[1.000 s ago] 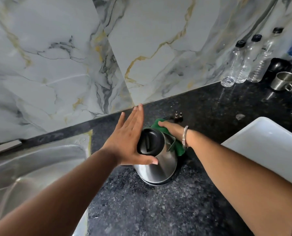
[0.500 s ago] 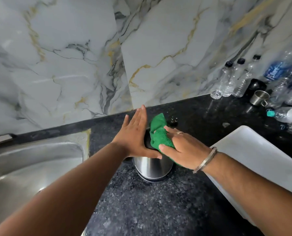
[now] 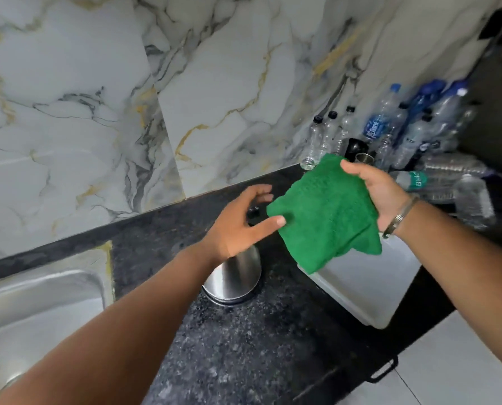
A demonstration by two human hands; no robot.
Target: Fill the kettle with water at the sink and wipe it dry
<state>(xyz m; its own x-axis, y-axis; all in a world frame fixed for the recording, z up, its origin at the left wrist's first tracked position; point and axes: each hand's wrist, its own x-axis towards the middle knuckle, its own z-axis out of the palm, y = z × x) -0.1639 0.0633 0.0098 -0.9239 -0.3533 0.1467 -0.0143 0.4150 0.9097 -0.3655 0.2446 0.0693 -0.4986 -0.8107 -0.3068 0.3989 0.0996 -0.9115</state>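
Observation:
The steel kettle (image 3: 234,276) stands on the dark granite counter (image 3: 244,346), its top hidden under my left hand (image 3: 238,226). That hand hovers over the kettle with fingers spread, and its thumb tip touches the edge of the green cloth (image 3: 325,211). My right hand (image 3: 381,191) holds the cloth up in the air, to the right of the kettle and above the white tray (image 3: 369,287). The steel sink (image 3: 39,299) lies at the lower left.
Several clear plastic bottles (image 3: 396,135) and a small steel cup (image 3: 364,158) crowd the back right corner against the marble wall (image 3: 97,97). The counter's front edge runs along the lower right, with white floor tiles (image 3: 454,372) beyond it.
My right hand has lifted the green cloth off the kettle and carried it up and to the right. My left hand has come off the kettle's side and its fingers have loosened.

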